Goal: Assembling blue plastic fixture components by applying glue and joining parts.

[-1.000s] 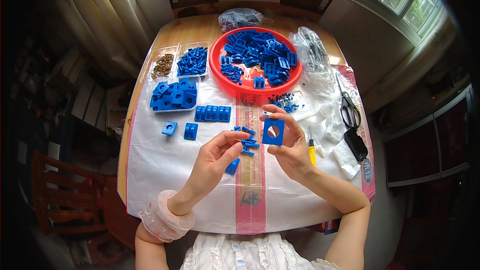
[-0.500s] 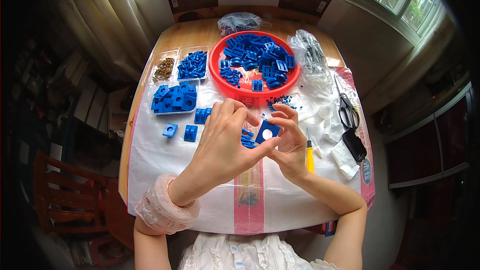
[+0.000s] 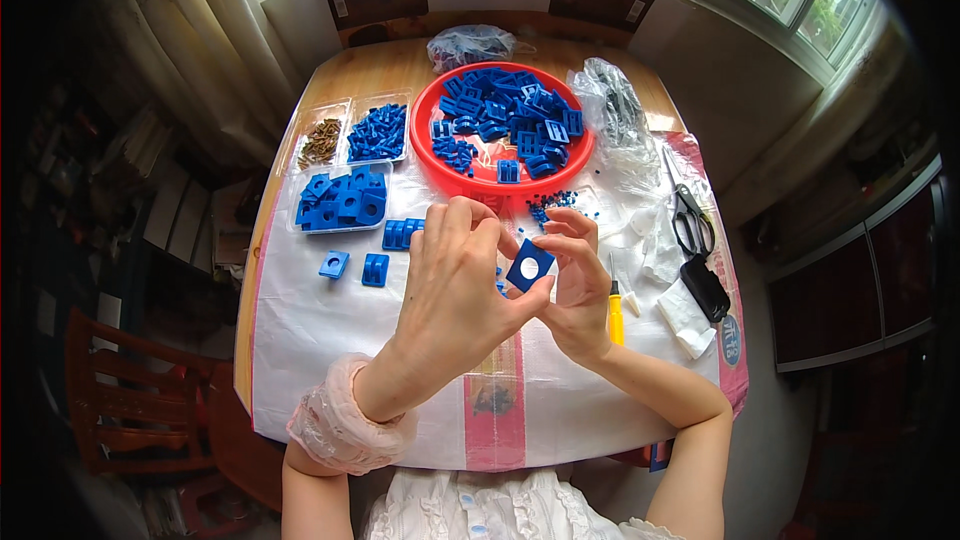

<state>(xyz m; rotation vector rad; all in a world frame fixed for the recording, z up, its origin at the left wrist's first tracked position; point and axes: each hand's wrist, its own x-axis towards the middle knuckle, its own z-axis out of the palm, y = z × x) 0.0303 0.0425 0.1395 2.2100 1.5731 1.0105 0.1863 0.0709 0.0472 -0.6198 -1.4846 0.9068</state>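
A small blue square plate [image 3: 527,248] with a round hole is held up tilted between my two hands, over the middle of the white sheet. My right hand [image 3: 577,295] grips its right side with thumb and bent fingers. From the left, my left hand [image 3: 452,275] closes on it, thumb along the lower edge; the other fingertips are partly hidden. Beneath my hands a few small blue pieces [image 3: 500,280] show only in part. Left of my left hand lie a ridged blue block [image 3: 375,270], a holed blue plate [image 3: 334,264] and ridged blue pieces [image 3: 402,233].
A red basin [image 3: 420,153] of blue parts stands beyond my hands. Clear trays hold brass-coloured screws [image 3: 321,141], slim blue pieces [image 3: 378,132] and holed plates [image 3: 345,202]. On the right lie a yellow-handled screwdriver [image 3: 616,318], black scissors [image 3: 692,223], tissues [image 3: 687,320] and plastic bags [image 3: 625,125].
The blue plate has tilted and moved slightly left in my hands. My left hand has drawn in closer around it. The whole view has shifted a little.
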